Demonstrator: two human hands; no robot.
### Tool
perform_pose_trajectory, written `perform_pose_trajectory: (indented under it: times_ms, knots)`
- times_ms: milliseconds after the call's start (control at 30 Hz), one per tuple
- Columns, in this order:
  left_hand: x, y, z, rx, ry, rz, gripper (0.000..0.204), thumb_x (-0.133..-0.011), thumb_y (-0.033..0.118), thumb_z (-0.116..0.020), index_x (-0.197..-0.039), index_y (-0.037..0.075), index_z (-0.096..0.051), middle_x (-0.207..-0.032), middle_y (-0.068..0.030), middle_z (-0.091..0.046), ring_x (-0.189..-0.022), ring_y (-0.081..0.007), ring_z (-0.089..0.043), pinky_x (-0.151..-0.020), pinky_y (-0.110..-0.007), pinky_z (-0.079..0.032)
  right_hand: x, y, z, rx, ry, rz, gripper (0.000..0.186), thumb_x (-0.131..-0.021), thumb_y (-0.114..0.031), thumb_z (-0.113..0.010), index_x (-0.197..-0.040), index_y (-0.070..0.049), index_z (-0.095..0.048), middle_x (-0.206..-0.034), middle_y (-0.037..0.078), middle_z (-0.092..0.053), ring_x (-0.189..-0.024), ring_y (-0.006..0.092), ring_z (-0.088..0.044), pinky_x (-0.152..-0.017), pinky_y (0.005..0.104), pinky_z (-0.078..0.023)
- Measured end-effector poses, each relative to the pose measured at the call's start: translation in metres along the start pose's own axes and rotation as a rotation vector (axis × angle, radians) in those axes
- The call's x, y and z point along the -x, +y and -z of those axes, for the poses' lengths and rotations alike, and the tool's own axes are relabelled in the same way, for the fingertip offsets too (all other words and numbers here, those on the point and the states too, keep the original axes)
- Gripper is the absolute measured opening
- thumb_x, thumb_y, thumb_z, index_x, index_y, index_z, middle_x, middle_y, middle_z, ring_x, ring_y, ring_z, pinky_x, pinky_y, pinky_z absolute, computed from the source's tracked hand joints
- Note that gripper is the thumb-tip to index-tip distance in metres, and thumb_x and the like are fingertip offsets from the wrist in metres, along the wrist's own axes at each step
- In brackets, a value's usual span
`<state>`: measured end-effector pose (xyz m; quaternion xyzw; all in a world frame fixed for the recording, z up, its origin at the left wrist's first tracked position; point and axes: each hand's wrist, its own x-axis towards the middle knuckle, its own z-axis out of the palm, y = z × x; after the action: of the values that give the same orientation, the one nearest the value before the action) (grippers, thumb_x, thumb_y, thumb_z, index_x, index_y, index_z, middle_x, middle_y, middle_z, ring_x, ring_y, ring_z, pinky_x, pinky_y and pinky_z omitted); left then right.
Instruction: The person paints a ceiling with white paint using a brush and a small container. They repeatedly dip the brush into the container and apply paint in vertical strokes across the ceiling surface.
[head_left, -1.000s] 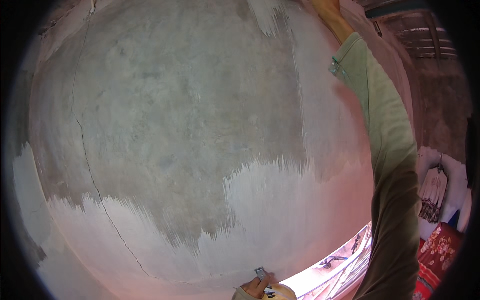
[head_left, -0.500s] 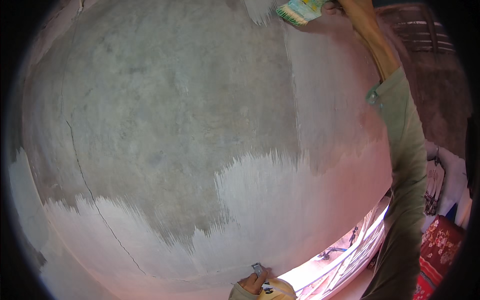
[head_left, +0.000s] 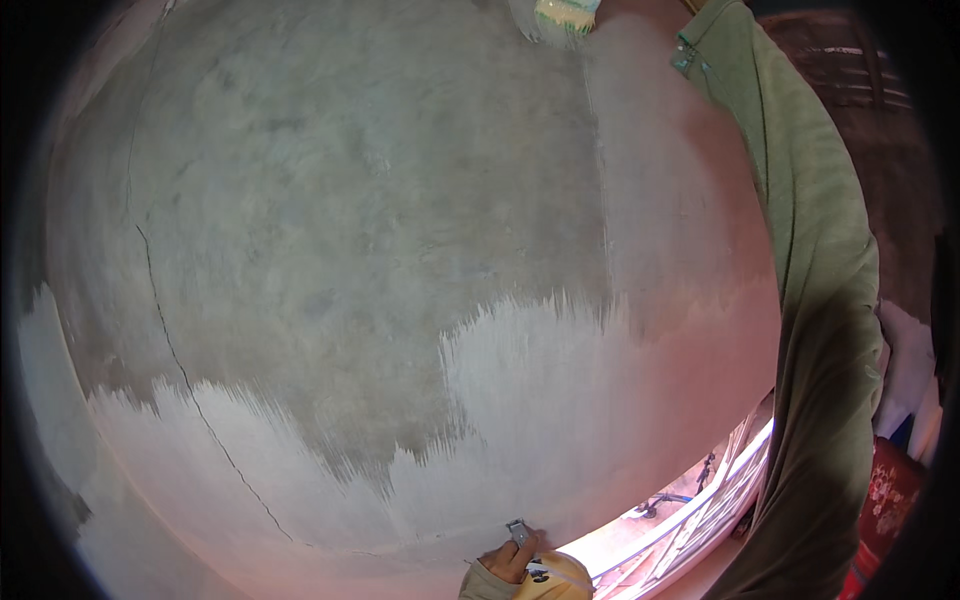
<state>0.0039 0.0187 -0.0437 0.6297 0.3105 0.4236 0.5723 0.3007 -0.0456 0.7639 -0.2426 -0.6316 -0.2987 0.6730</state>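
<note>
High on the wall [head_left: 300, 200], a wide paintbrush [head_left: 567, 14] with pale, green-tinged bristles rests against the surface. My right arm in a green sleeve [head_left: 800, 200] reaches up the right side; the top edge cuts off the hand at the brush. Low in the view, my left hand [head_left: 507, 562] is closed around a small grey metal-looking piece [head_left: 517, 532]. Right beside it is a yellow rounded thing [head_left: 555, 578] with dark marks, partly cut off. Whether the two are joined I cannot tell.
Whitish coating with ragged brushed edges covers the wall's lower part and right side; the middle is bare grey. A dark crack [head_left: 185, 375] runs down the left. A bright opening with white bars [head_left: 690, 510] lies lower right, near red flowered cloth [head_left: 890, 490].
The brush has moved a little up and left, and my right hand has passed out past the top edge. My right sleeve now reaches higher. My left hand is nearly still.
</note>
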Motion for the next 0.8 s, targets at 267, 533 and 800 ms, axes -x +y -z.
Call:
perform_pose_trajectory:
  times_ms: [267, 533, 800]
  knots:
    - [0.014, 0.068, -0.003, -1.058, -0.167, -0.226, 0.062, -0.083, 0.021, -0.078, -0.141, 0.010, -0.056, -0.137, -0.0177, -0.061, -0.121, -0.0352, -0.062, -0.095, -0.048, -0.055, 0.014, 0.002, 0.000, -0.043, -0.035, -0.074, 0.019, -0.094, -0.014, -0.069, -0.086, 0.003, -0.069, -0.071, 0.010, -0.069, -0.058, 0.0142, -0.064, -0.050, 0.0243, -0.053]
    - [0.031, 0.130, -0.014, -1.170, 0.071, -0.587, 0.065, -0.072, 0.004, -0.070, -0.134, 0.017, -0.059, -0.085, -0.0101, -0.059, -0.062, -0.0328, -0.065, -0.055, -0.045, -0.056, 0.037, -0.005, 0.042, -0.255, -0.104, -0.271, 0.021, -0.097, -0.016, -0.069, -0.088, 0.003, -0.069, -0.072, 0.010, -0.069, -0.057, 0.0131, -0.064, -0.050, 0.0223, -0.053]
    - [0.033, 0.136, -0.013, -1.185, 0.060, -0.577, 0.055, -0.076, 0.001, -0.066, -0.130, 0.011, -0.061, -0.082, -0.0091, -0.057, -0.062, -0.0290, -0.064, -0.055, -0.042, -0.056, 0.080, -0.009, 0.016, -0.273, -0.393, -0.481, 0.024, -0.098, -0.021, -0.072, -0.090, 0.002, -0.069, -0.070, 0.009, -0.069, -0.052, 0.0121, -0.061, -0.044, 0.0202, -0.049]
